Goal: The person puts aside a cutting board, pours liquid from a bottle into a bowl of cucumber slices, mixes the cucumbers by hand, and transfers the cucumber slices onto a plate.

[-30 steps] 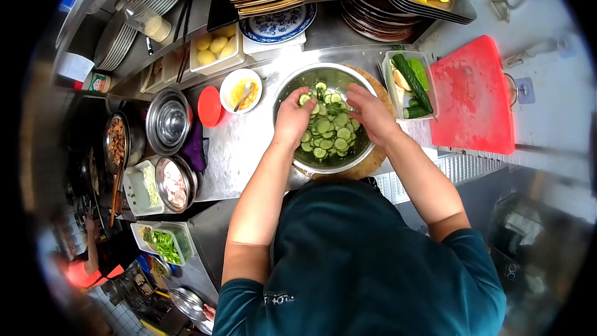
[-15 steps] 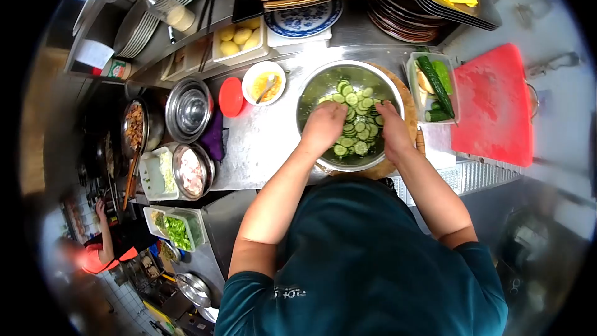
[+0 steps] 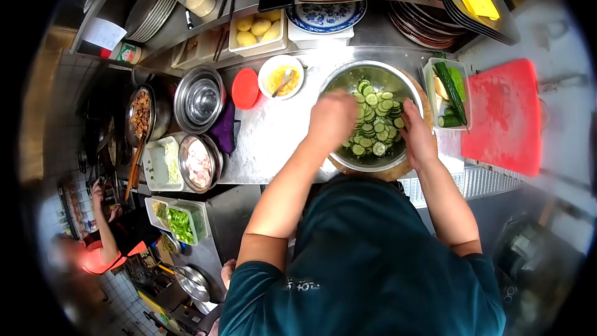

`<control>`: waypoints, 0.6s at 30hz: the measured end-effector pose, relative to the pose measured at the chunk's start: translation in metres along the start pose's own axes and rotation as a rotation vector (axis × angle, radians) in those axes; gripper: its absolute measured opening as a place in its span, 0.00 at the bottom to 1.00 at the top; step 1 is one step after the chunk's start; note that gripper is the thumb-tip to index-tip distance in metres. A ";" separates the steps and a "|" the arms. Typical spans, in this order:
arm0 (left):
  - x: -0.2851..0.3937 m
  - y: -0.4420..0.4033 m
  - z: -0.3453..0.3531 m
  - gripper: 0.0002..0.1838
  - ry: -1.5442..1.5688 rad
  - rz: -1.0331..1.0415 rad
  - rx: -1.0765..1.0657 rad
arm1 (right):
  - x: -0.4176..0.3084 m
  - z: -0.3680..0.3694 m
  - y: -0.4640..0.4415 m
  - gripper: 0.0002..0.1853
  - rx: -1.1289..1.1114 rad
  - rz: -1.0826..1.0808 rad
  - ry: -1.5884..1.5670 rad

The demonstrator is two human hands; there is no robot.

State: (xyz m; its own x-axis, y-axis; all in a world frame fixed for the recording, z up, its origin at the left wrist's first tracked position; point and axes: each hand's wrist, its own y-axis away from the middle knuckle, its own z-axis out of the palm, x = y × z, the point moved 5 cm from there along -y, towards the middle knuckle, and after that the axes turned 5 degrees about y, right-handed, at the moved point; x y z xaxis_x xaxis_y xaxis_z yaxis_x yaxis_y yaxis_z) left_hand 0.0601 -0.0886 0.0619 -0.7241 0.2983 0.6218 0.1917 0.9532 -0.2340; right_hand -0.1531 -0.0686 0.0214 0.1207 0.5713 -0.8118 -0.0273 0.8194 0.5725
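A steel mixing bowl (image 3: pixel 341 160) holds many sliced cucumbers (image 3: pixel 377 118), loosely heaped. My left hand (image 3: pixel 334 117) is over the bowl's left rim, its fingers curled and smeared by motion, so I cannot make out whether they hold anything. At the right side, my right hand (image 3: pixel 418 134) reaches over the rim with its fingers apart, beside the slices and holding nothing visible. Beneath the bowl lies a round wooden board (image 3: pixel 429 96), mostly covered. Left of the bowl stands a white bowl (image 3: pixel 264 74) of chopped yellowish food with a spoon (image 3: pixel 283 82) in it.
A tub (image 3: pixel 429 71) with whole cucumbers and a red cutting board (image 3: pixel 504 118) are at right. Steel bowls (image 3: pixel 199 99), a red lid (image 3: pixel 245 88) and a pan of diced brown food (image 3: pixel 140 115) stand left. Another person (image 3: pixel 106 246) is at lower left.
My left hand has lifted from among the cucumber slices toward the left rim. My right hand has drawn back toward the right rim. The whole view has shifted slightly.
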 end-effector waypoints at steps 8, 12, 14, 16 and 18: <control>-0.233 0.005 -0.034 0.11 -0.397 -0.712 -0.061 | 0.008 0.003 0.001 0.39 -0.017 -0.027 0.066; -0.262 -0.002 -0.014 0.14 -0.460 -0.759 -0.262 | 0.004 0.010 0.005 0.38 -0.007 -0.037 0.068; -0.275 -0.005 -0.002 0.14 -0.469 -0.750 -0.295 | 0.004 0.009 0.004 0.38 0.014 -0.042 0.064; -0.278 -0.008 0.003 0.15 -0.469 -0.759 -0.306 | 0.005 0.007 0.003 0.38 0.027 -0.051 0.065; -0.289 -0.012 0.005 0.14 -0.458 -0.715 -0.272 | 0.005 0.005 0.002 0.38 0.040 -0.063 0.066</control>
State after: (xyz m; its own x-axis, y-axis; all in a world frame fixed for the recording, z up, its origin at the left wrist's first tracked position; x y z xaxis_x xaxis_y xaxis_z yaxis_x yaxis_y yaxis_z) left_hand 0.2636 -0.1860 -0.1190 -0.9135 -0.3658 0.1781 -0.2987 0.9002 0.3170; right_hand -0.1473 -0.0645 0.0192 0.0550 0.5220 -0.8512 0.0183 0.8518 0.5236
